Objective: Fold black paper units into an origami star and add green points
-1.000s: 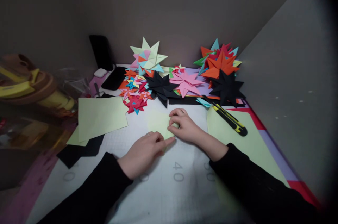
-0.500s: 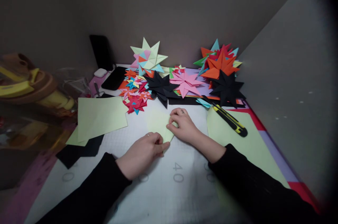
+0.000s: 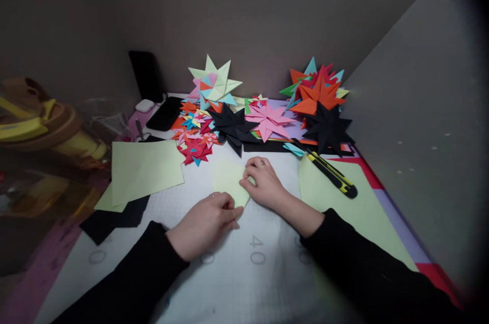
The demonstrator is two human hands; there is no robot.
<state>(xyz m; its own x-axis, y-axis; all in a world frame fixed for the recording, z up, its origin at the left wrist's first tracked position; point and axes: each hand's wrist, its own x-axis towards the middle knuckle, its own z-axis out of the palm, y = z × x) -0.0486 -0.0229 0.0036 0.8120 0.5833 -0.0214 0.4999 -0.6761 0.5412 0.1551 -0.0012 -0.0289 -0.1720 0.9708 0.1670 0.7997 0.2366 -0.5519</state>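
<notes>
A small pale green sheet of paper (image 3: 229, 177) lies on the white gridded mat (image 3: 244, 283), between my two hands. My left hand (image 3: 212, 219) pinches its near corner, thumb and fingers closed. At the sheet's right edge, my right hand (image 3: 263, 179) has thumb and forefinger pressed together on the paper. Part of that edge is hidden under the fingers. Beyond the hands sit a black folded paper star (image 3: 234, 126) and a pink paper star (image 3: 268, 119).
Pale green sheets (image 3: 147, 166) lie on black paper at left. A yellow-and-black utility knife (image 3: 332, 175) rests on a large green sheet (image 3: 355, 217) at right. More stars, an orange one (image 3: 320, 90) among them, stand by the back wall. Phones (image 3: 164, 114) lie back left.
Both hands keep their grip on the pale green sheet, almost in the same place. The view has shifted very slightly.
</notes>
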